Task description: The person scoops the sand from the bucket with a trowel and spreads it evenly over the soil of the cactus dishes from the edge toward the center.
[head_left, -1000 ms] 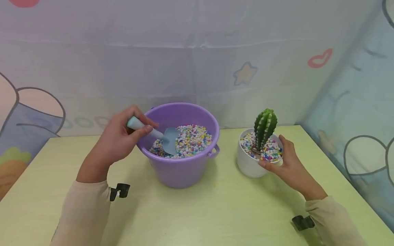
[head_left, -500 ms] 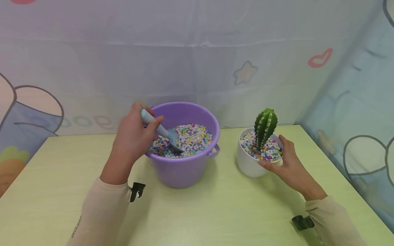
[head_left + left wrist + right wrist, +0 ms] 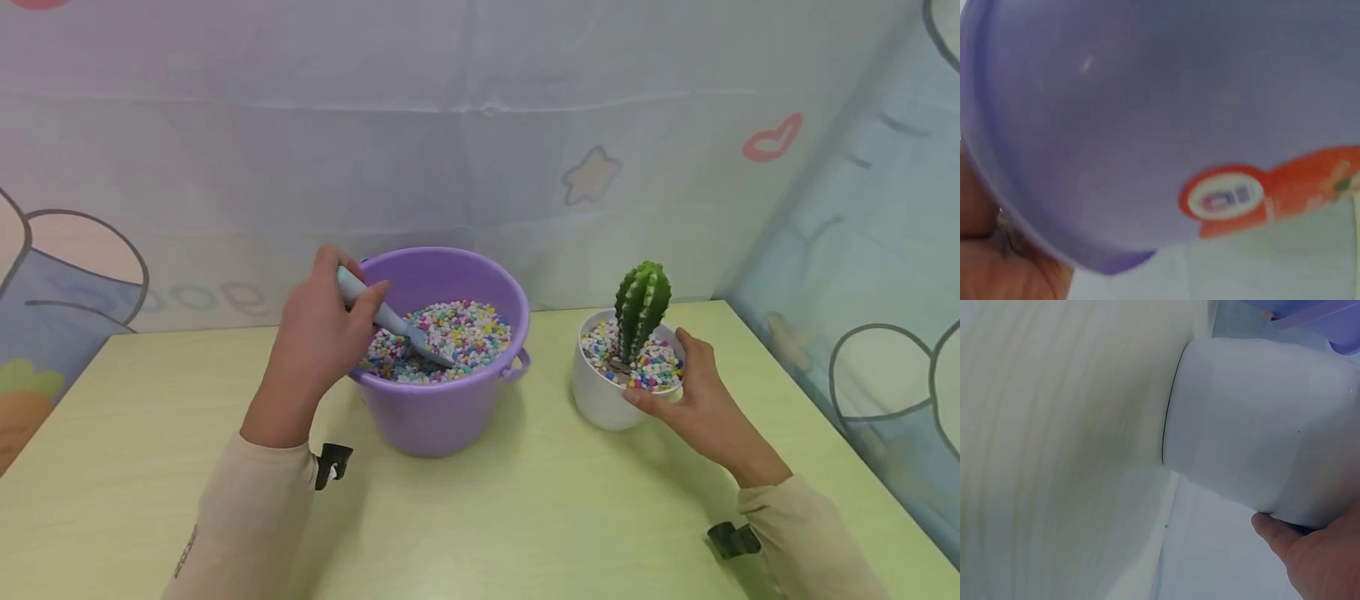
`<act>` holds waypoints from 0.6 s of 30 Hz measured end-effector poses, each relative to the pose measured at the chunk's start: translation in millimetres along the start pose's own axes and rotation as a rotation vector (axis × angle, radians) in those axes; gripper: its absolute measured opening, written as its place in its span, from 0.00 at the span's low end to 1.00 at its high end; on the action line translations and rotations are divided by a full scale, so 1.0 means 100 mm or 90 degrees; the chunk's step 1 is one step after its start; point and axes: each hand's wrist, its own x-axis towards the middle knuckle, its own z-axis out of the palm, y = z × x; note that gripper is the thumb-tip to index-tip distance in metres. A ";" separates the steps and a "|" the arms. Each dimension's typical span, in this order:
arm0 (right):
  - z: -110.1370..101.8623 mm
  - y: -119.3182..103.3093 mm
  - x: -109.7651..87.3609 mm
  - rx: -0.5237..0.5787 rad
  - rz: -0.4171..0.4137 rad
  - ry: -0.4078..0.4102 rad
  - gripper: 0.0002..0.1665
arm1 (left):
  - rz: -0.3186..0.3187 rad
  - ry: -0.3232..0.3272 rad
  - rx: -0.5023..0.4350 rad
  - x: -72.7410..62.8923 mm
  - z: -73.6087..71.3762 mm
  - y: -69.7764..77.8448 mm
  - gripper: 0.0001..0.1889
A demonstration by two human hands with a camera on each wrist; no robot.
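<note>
Blue scoop [image 3: 394,322], clasped by the left grip [image 3: 318,329], dips into pebbly beads [image 3: 468,333]; the wider right grip [image 3: 707,410] clutches a smooth pot [image 3: 597,397].

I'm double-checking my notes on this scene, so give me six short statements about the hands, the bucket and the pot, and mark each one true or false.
1. The left hand grips the scoop by its handle. True.
2. The right hand holds the white pot. True.
3. The scoop reaches into the white pot. False: it reaches into the purple bucket, which contains colored beads.
4. The white pot contains only colored beads. False: a green cactus also stands in it.
5. The white pot stands to the right of the purple bucket. True.
6. The purple bucket lies on its side. False: it stands upright on the table.
</note>
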 end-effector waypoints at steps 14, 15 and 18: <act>-0.02 0.03 0.01 0.034 -0.050 0.034 0.63 | 0.117 -0.041 -0.067 -0.04 0.02 -0.10 0.09; -0.01 0.03 0.01 0.028 -0.049 0.042 0.64 | 0.117 -0.029 -0.060 -0.04 0.03 -0.10 0.09; 0.00 0.04 0.01 0.012 -0.051 0.056 0.65 | 0.126 0.009 -0.052 -0.05 0.08 -0.11 0.10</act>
